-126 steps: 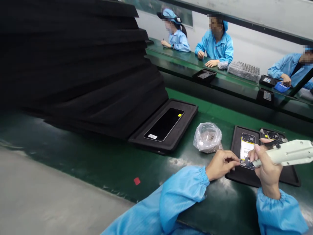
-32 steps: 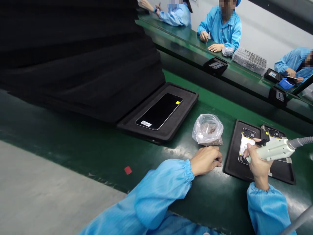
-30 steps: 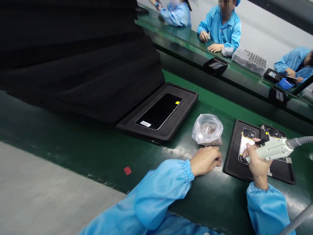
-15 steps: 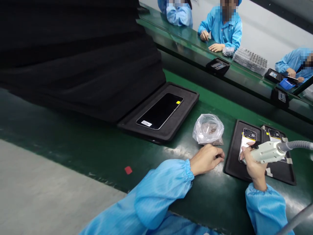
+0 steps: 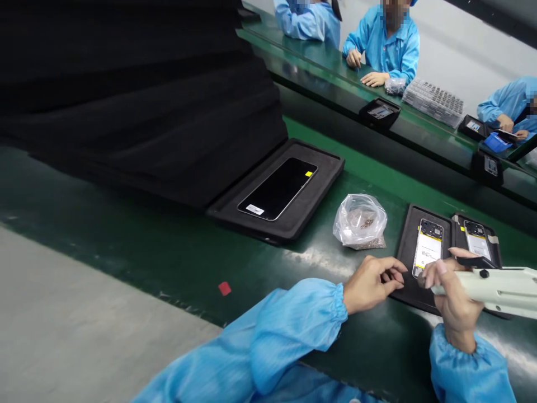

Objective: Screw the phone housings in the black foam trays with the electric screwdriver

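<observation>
The right hand [image 5: 455, 296] has its fingers wrapped around the front of a pale green handheld tool [image 5: 503, 288], which points left over the near end of an opened phone [image 5: 428, 249]. That phone lies in a black tray [image 5: 406, 246] on the green tabletop [image 5: 168, 246], its white printed panel facing up; the right fingers cover its near right corner, and whether the tool's tip touches it cannot be told. The left hand [image 5: 369, 285] reaches to the tray's left edge, thumb and forefinger brought toward each other near the phone's near left corner, the other fingers curled; I cannot tell whether they pinch something small. Just to the right, partly behind the right hand, a second opened phone [image 5: 477, 242] lies in another black tray [image 5: 491, 228]. Beyond the left hand stands a clear plastic bag [image 5: 359, 224] with small parts in it. Farther left, a dark-screened phone [image 5: 277, 189] rests in a wider black tray [image 5: 325, 173] beside a tall layered black stack [image 5: 146, 112]
</observation>
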Demonstrator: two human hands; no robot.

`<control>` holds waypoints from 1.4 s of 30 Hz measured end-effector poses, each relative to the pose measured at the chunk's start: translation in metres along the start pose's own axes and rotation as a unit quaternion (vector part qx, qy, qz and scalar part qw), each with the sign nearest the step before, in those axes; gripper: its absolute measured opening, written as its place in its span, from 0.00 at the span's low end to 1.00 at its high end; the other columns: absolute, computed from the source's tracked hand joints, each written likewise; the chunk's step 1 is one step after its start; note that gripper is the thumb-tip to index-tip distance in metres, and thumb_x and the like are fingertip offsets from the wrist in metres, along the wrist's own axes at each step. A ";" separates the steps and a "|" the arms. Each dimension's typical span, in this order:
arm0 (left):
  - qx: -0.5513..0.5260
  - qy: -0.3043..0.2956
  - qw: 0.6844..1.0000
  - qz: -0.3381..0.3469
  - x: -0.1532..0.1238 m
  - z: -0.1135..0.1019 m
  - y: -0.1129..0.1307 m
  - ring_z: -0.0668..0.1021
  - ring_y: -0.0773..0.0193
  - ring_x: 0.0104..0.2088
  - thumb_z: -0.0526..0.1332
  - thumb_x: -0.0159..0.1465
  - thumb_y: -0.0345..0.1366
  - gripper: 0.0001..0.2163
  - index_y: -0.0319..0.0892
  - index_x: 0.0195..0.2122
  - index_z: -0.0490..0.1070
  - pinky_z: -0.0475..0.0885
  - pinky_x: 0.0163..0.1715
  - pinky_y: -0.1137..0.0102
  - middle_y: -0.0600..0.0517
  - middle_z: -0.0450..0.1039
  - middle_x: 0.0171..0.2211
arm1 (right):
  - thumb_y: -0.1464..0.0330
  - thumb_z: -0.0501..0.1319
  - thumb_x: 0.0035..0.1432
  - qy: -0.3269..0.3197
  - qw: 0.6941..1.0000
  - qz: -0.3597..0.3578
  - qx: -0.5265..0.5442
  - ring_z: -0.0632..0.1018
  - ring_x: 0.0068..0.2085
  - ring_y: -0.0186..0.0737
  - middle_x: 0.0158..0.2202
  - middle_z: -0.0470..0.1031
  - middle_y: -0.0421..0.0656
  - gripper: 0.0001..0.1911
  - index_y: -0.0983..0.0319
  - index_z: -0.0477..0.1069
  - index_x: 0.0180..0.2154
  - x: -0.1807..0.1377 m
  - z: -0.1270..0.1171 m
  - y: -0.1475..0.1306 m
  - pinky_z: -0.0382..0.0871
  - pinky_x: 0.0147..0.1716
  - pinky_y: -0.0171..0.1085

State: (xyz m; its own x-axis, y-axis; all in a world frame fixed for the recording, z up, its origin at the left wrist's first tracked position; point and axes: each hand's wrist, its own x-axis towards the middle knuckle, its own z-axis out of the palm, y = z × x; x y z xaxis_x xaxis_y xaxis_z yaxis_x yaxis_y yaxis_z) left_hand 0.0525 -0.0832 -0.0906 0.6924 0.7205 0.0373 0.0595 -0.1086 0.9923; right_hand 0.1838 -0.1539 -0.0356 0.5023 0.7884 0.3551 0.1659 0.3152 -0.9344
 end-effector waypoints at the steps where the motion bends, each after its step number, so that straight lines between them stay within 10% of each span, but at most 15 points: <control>1: -0.009 0.000 1.000 0.001 -0.001 0.001 0.000 0.80 0.66 0.29 0.64 0.54 0.24 0.11 0.36 0.39 0.76 0.72 0.30 0.77 0.51 0.80 0.28 | 0.69 0.61 0.62 -0.012 1.000 0.007 0.021 0.73 0.21 0.35 0.19 0.67 0.30 0.11 0.59 0.60 0.44 -0.002 0.003 -0.002 0.69 0.24 0.38; 17: -0.069 0.016 0.997 0.013 -0.001 0.006 -0.003 0.78 0.66 0.28 0.65 0.53 0.27 0.11 0.38 0.38 0.72 0.72 0.32 0.73 0.52 0.77 0.27 | 0.70 0.61 0.61 -0.047 0.998 0.000 0.040 0.74 0.21 0.35 0.19 0.68 0.30 0.16 0.59 0.59 0.50 -0.006 0.010 0.015 0.70 0.24 0.37; 29: 0.343 -0.081 0.934 -0.060 -0.009 -0.061 0.008 0.77 0.56 0.39 0.68 0.57 0.36 0.11 0.43 0.41 0.77 0.69 0.37 0.69 0.49 0.76 0.38 | 0.64 0.67 0.53 0.062 0.997 0.023 -0.047 0.71 0.18 0.36 0.16 0.67 0.31 0.18 0.64 0.65 0.41 0.031 -0.005 0.028 0.68 0.24 0.39; 42: 0.304 -0.085 0.948 -0.039 -0.004 -0.056 0.002 0.77 0.62 0.35 0.61 0.61 0.30 0.04 0.41 0.30 0.75 0.67 0.35 0.73 0.51 0.75 0.31 | 0.61 0.67 0.51 0.064 0.995 0.033 -0.074 0.70 0.17 0.35 0.15 0.68 0.34 0.19 0.64 0.64 0.39 0.032 0.000 0.039 0.66 0.22 0.38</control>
State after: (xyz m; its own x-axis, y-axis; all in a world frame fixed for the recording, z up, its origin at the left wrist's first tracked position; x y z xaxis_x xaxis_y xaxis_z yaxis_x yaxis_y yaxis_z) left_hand 0.0099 -0.0477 -0.0824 0.7717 0.6273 -0.1047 0.4827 -0.4707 0.7385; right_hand 0.2064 -0.1168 -0.0604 0.6187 0.7277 0.2960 0.2472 0.1773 -0.9526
